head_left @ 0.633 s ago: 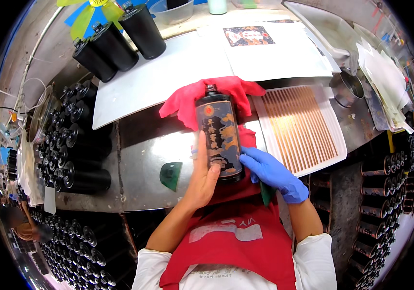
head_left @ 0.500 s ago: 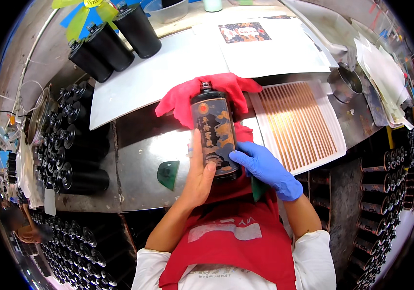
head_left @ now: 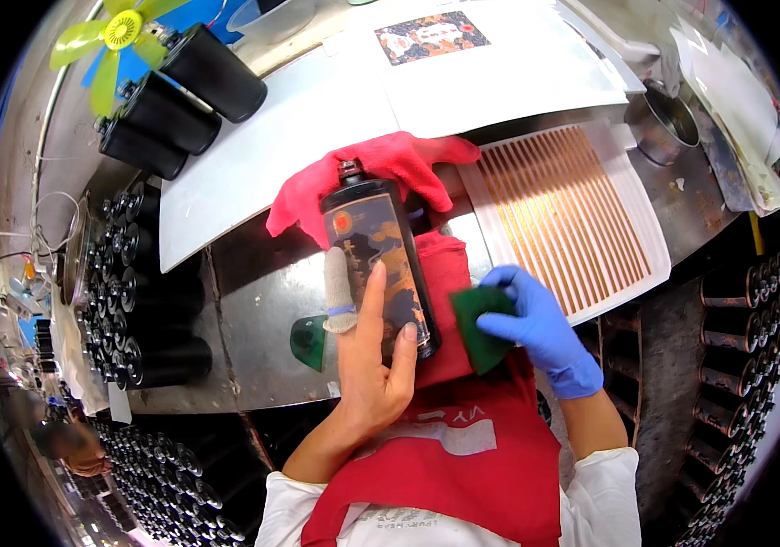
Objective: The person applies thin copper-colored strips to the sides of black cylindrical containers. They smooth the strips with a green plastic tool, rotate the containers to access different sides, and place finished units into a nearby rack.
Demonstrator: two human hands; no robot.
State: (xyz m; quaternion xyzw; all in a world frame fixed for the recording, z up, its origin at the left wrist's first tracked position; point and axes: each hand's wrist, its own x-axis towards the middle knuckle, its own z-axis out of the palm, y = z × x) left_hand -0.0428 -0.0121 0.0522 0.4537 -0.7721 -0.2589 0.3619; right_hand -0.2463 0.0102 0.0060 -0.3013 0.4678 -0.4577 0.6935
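A black bottle (head_left: 378, 264) with a black, orange and gold label leans on a red cloth (head_left: 294, 205), its neck pointing away from me. My left hand (head_left: 374, 365) holds it from the near left, fingers and thumb pressed on the label. One left finger wears a grey knitted sleeve (head_left: 339, 287). In a blue glove, my right hand (head_left: 536, 333) pinches a flat dark green pad (head_left: 477, 333) beside the bottle's lower right, apart from it. Another green piece (head_left: 308, 344), glossy and rounded at one side, lies on the metal table left of the bottle.
A white tray (head_left: 659, 264) of gold strips lies at right, with a metal pot (head_left: 663, 123) behind it. White boards (head_left: 299, 118) cover the back, bearing a printed sheet (head_left: 431, 36). Black bottles (head_left: 167, 360) crowd the left; a yellow fan (head_left: 121, 32) stands far left. Labelled bottles (head_left: 727, 337) line the right.
My right hand has left the bottle and moved right, bringing the green pad into fuller view. My left fingers have shifted onto the label. The bottle sits slightly further left and more tilted.
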